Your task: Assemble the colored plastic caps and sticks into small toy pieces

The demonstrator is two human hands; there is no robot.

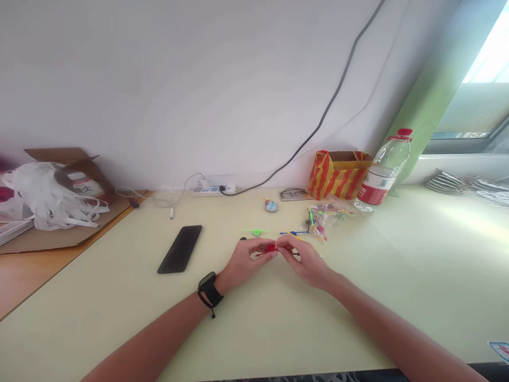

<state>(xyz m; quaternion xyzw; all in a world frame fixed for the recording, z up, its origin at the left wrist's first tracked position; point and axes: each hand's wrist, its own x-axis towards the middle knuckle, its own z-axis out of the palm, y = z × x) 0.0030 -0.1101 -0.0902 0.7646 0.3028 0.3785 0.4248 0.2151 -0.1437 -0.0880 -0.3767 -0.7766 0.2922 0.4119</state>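
Note:
Between my two hands is a small red plastic piece (271, 248); a thin red pointed end shows beside the left fingers. My left hand (244, 261) pinches the piece between thumb and fingertips, and a black watch (210, 289) is on that wrist. Meeting it from the other side, my right hand (308, 261) has its fingertips closed at the piece's right edge, partly hiding it. A dark tip pokes out near the right fingers. Just beyond the hands lie a bright green spinner-like part (256, 233) and a blue arrow-shaped part (294, 233).
A black phone (180, 249) lies to the left. Behind the hands are a tape-like round item (271, 206), glasses (293, 193), a plastic bag of coloured parts (318, 223), a striped bag (338, 178) and a water bottle (382, 172). A power strip (212, 185) sits by the wall.

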